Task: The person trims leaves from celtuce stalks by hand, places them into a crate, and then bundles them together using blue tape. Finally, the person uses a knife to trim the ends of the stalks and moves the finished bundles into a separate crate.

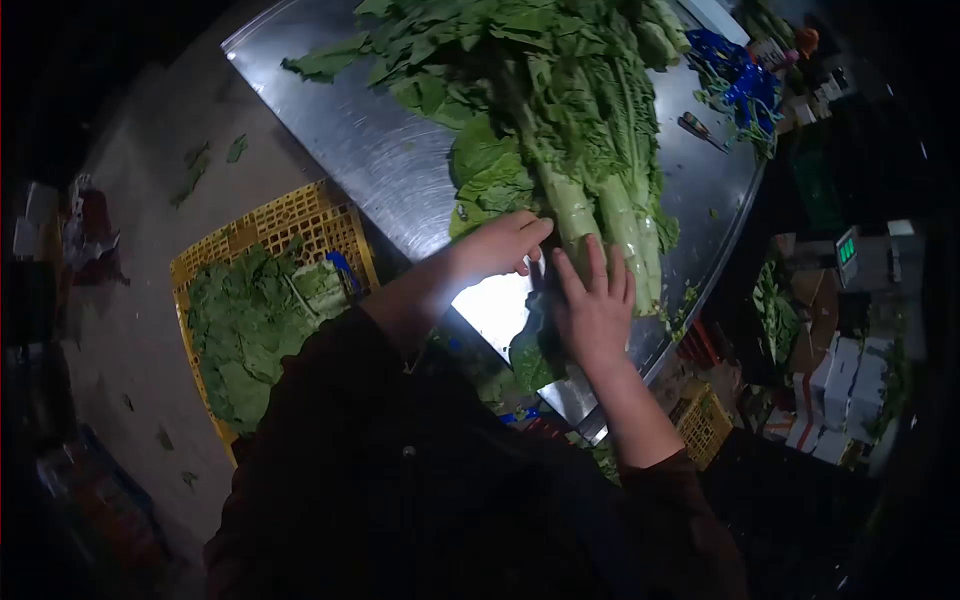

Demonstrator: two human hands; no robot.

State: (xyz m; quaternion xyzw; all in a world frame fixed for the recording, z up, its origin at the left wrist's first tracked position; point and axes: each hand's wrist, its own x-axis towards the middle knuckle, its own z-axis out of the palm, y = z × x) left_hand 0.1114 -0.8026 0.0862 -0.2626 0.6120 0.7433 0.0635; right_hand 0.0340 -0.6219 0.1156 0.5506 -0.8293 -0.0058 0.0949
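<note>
Several thick, pale green stalks (572,208) with large leafy tops lie on a shiny metal table (370,150). My right hand (597,312) rests on the lower end of the stalks, its fingers spread. Just left of the stalks is my left hand (505,244), fingers curled together near the stalk's side; whatever they may hold is too small to make out. A dark green leaf (537,345) hangs below, beside my right wrist. Broad loose leaves (490,165) lie along the left side of the bunch.
A yellow crate (275,220) full of leafy greens (240,330) stands on the floor at left. Blue ties (748,85) and a small knife-like tool (702,132) lie at the table's right. Farther right are a lit green display (847,248), white boxes (840,385) and another yellow crate (704,428).
</note>
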